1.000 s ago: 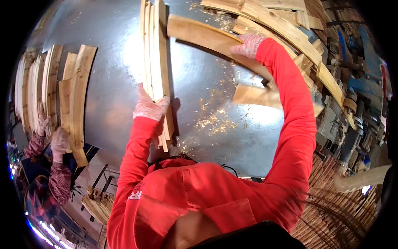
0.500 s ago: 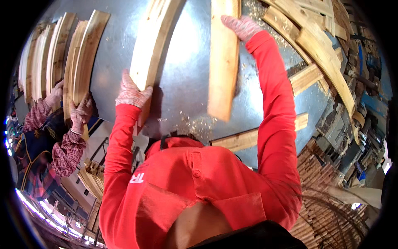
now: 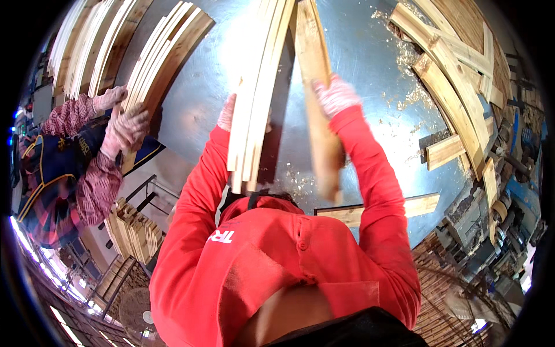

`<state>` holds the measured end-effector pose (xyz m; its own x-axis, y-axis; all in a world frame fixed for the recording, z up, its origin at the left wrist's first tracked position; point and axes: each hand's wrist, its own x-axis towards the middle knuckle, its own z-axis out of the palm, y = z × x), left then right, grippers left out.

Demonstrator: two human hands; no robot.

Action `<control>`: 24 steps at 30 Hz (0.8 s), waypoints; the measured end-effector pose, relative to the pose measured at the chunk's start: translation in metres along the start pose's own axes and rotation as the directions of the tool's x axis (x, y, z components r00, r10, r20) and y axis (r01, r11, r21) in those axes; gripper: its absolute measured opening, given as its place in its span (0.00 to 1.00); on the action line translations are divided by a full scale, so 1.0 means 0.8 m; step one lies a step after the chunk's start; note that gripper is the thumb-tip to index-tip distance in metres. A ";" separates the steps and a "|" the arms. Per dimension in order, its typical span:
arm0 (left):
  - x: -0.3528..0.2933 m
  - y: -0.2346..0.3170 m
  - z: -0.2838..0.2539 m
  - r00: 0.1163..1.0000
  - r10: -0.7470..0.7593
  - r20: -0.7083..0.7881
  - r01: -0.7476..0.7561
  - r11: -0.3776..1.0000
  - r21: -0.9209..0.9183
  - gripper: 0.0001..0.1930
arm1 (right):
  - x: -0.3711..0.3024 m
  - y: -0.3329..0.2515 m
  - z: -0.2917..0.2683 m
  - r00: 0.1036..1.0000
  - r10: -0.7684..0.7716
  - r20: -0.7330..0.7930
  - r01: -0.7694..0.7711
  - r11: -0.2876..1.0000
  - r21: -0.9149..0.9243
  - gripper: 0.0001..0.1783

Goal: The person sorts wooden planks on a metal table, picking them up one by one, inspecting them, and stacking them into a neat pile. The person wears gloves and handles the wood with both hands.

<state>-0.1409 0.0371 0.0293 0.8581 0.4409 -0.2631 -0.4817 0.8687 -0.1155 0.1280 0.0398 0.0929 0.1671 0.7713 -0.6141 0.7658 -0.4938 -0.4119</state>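
Note:
My left hand (image 3: pixel 227 113), in a pale mottled glove, is closed around a stack of several long wooden boards (image 3: pixel 250 121). The boards stand on edge, and part of this hand is hidden behind them. My right hand (image 3: pixel 337 98), gloved likewise, grips the right edge of a single wooden board (image 3: pixel 314 63). This board is tilted and its near end is blurred by motion. Its far end lies close to the stack. Both hands are over a shiny metal table (image 3: pixel 370 69).
At left a co-worker's gloved hands (image 3: pixel 127 127) hold another board bundle (image 3: pixel 167 55), with more boards (image 3: pixel 92 46) beyond. Loose boards (image 3: pixel 454 107) and wood shavings (image 3: pixel 419 95) lie at right. One short board (image 3: pixel 419 205) lies along the near edge. Stacked wood (image 3: pixel 445 289) stands below right.
The left-hand boards have turned so several edges show, and now stand nearer the right-hand board. That board has come toward me and tilted. The co-worker's hands have shifted on their bundle.

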 end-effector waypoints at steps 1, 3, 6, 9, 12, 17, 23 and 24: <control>0.001 -0.002 -0.004 1.000 0.022 0.005 -0.022 0.997 0.071 0.36 | -0.003 -0.013 0.026 0.999 -0.035 -0.041 0.035 0.999 -0.006 0.38; -0.011 0.020 -0.009 0.591 0.487 -0.643 0.345 0.568 0.747 0.23 | -0.011 -0.044 0.054 1.000 -0.005 -0.003 0.005 1.000 -0.003 0.37; -0.013 0.051 0.043 0.498 0.721 -0.481 0.732 -0.052 0.679 0.32 | -0.004 -0.069 0.055 0.992 0.042 0.122 -0.067 0.976 0.209 0.34; 0.006 0.016 0.087 0.485 0.856 -0.177 0.639 -0.209 0.740 0.42 | 0.011 -0.101 0.076 0.973 -0.121 0.196 0.098 0.988 0.121 0.30; 0.029 0.004 0.101 0.363 0.927 -0.097 0.575 -0.141 0.806 0.51 | 0.019 -0.127 0.080 0.989 -0.034 0.142 0.022 0.996 0.081 0.31; 0.013 0.036 0.109 0.367 0.909 -0.198 0.644 -0.095 0.759 0.46 | 0.023 -0.049 -0.006 0.974 -0.221 0.047 0.211 0.966 0.151 0.30; -0.137 0.171 0.058 0.512 0.847 -0.141 0.755 -0.366 0.544 0.43 | -0.003 -0.012 -0.111 0.938 -0.220 0.267 0.324 0.833 -0.449 0.20; -0.146 0.174 0.066 0.488 0.858 -0.160 0.822 -0.390 0.415 0.42 | -0.003 -0.011 -0.100 0.922 -0.229 0.312 0.369 0.760 -0.535 0.20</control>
<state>-0.2985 0.1182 0.0944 -0.0227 0.9243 -0.3810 0.9671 0.1169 0.2261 0.1707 0.0746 0.1518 -0.2148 0.6992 -0.6819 0.9758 0.1245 -0.1797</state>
